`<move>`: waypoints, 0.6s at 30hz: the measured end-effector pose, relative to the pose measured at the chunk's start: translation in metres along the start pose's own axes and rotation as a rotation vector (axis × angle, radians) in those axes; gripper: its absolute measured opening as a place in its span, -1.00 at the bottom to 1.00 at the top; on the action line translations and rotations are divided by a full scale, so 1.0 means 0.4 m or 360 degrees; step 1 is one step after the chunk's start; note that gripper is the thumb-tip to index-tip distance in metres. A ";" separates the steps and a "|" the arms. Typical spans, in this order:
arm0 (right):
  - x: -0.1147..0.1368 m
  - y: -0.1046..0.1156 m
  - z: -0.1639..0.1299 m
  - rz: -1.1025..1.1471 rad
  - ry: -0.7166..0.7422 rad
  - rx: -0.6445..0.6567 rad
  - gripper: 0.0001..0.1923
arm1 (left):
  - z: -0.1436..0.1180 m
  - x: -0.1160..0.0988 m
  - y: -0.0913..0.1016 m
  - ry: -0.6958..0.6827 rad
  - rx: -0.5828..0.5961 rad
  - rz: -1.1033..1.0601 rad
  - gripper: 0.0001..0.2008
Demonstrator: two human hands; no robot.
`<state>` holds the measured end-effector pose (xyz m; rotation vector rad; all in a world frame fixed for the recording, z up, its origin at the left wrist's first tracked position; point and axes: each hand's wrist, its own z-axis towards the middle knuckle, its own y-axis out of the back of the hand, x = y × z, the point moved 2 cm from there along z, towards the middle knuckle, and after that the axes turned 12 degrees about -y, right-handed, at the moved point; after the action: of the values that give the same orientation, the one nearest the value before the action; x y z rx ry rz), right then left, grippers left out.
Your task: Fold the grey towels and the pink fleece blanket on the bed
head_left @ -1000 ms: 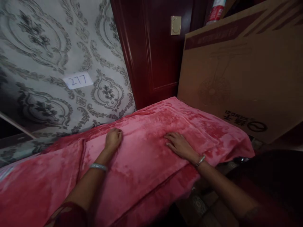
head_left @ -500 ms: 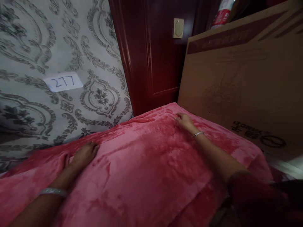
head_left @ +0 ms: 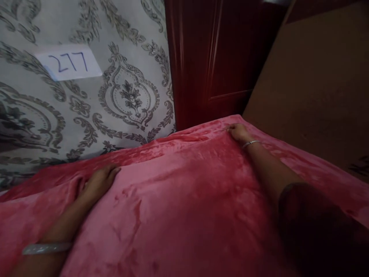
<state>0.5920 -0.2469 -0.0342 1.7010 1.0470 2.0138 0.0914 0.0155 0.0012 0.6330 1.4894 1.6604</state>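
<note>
The pink plush blanket (head_left: 184,200) lay spread across the whole lower view, its long axis running left to right, its far edge against the patterned wall (head_left: 129,96) and the dark red door (head_left: 213,61). A cardboard box (head_left: 314,88) stood at the right. The right hand (head_left: 238,132) pinched the far corner, fingers closed on the fabric. The left hand (head_left: 99,181) rested flat, fingers extended, on the nearer left fold, holding nothing.

Hemmed in behind the pink blanket (head_left: 184,200) by patterned wall (head_left: 86,107) and dark red door (head_left: 213,61). Blocked to its right by a cardboard box (head_left: 314,88). Open across its top between both hands.
</note>
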 end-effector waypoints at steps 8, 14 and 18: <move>-0.044 -0.048 0.024 0.0061 0.0057 -0.0163 -0.80 | -0.002 -0.027 -0.008 0.0197 0.0268 0.0063 -0.50; -0.057 -0.004 0.040 -0.0143 -0.0016 0.0098 -0.84 | 0.003 -0.005 -0.016 0.0185 0.0244 0.0076 -0.46; -0.042 0.045 0.034 -0.0295 0.0006 0.0277 -0.76 | 0.007 0.017 -0.019 0.0129 0.0141 0.0075 -0.41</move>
<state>0.6129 -0.2656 -0.0335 1.6143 1.3625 1.8581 0.0917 0.0228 -0.0065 0.6601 1.6250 1.6805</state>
